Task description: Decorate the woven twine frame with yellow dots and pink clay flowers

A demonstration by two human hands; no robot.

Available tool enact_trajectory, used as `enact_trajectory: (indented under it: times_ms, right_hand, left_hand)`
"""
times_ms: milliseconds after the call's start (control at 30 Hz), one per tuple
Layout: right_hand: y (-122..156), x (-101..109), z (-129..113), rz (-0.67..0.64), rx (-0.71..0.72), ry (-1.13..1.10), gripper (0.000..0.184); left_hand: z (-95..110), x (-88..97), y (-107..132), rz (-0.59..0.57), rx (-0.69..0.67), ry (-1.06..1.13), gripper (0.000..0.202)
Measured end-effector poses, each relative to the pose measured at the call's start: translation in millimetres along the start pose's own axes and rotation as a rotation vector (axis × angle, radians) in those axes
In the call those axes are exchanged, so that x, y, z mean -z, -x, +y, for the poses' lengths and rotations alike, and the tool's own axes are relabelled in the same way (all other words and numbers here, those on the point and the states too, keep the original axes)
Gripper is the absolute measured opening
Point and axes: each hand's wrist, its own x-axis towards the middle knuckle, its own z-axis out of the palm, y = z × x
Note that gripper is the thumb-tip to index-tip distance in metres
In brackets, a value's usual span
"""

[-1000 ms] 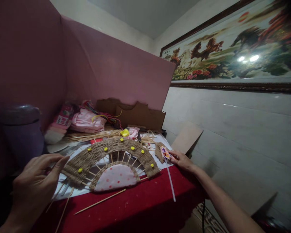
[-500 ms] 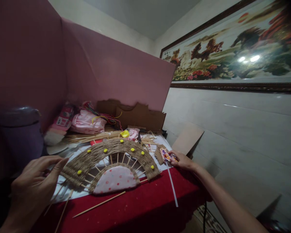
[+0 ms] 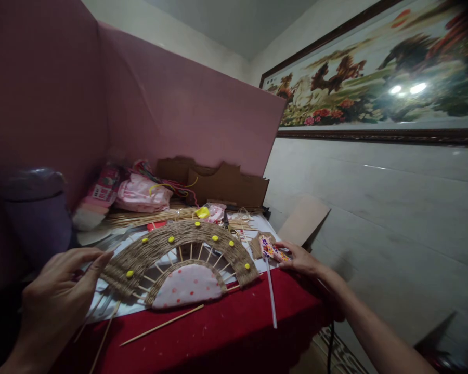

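Observation:
A half-round fan frame of jute twine (image 3: 179,244) lies on the table, with yellow beads on its arc, thin sticks as spokes and a white dotted fabric half-disc (image 3: 185,285) at its middle. My left hand (image 3: 58,296) has its fingers curled against the frame's left end. My right hand (image 3: 302,259) grips a small floral-patterned tool (image 3: 271,249) with a long white stick (image 3: 271,296) coming out of it, just right of the frame.
A red cloth (image 3: 234,332) covers the table's front edge; a loose wooden skewer (image 3: 161,324) lies on it. Behind are a bundle of skewers (image 3: 152,218), pink fabric (image 3: 140,195), cardboard pieces (image 3: 222,184), a purple pot (image 3: 35,208) and pink wall boards.
My right hand has lifted and turned the floral tool slightly, so the white stick swung a little leftward. My left hand has stayed at the frame's end.

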Motion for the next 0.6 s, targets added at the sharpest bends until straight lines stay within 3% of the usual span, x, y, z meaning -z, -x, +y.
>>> enact_trajectory:
  times_ms: [167,233,333,400,467,600]
  right_hand:
    - [7,8,-17,0.105,0.058,0.048,0.045]
    - [7,9,-28,0.265,0.092,0.052,0.035]
    - [1,6,-55,0.604,0.109,-0.01,0.019]
    - [-9,0,-78,0.74,0.128,-0.127,0.018]
    - [-23,-6,-102,0.804,0.198,-0.23,0.019]
    - [-56,-21,-138,0.806,0.343,-0.38,0.021]
  left_hand:
    - [10,4.4,0,-0.02,0.029,0.009,0.022]
    - [14,6.1,0,-0.046,0.054,0.025,0.021]
    - [17,7.5,-1,-0.075,0.07,0.053,0.019]
    - [17,7.4,-1,-0.072,0.063,0.063,0.019]
    - [16,6.6,-1,-0.074,0.051,0.066,0.019]
    - [15,4.8,-1,-0.104,0.017,0.047,0.018]
